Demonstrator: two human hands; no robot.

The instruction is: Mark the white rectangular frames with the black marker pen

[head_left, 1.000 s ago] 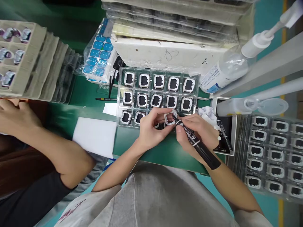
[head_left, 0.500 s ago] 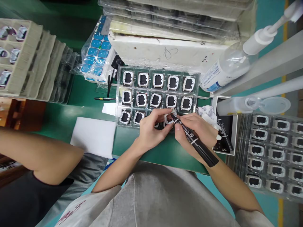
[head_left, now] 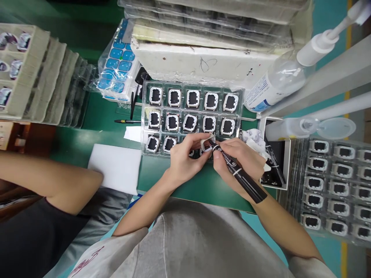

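My left hand (head_left: 188,157) pinches a small white frame (head_left: 204,146), shaped like a watch case, between thumb and fingers. A black marker pen (head_left: 236,170) is gripped in my right hand (head_left: 242,160), its tip at the upper right edge of the frame. Both hands are close together over the near row of a clear plastic tray (head_left: 143,127). In that tray sit several similar white frames with dark centres, such as one white-rimmed case (head_left: 193,99). Part of the near row is hidden by my hands.
A white foam block (head_left: 203,63) lies behind the tray, a pump bottle (head_left: 275,85) at its right. An open box (head_left: 288,166) holds dark items and crumpled tissue (head_left: 255,139). Stacked trays (head_left: 326,185) stand far right. A white foam sheet (head_left: 116,166) and another person's arm (head_left: 58,177) are left.
My hands, the marker and the white frame keep nearly the same pose. The other person's arm at the left has shifted slightly upward in view.
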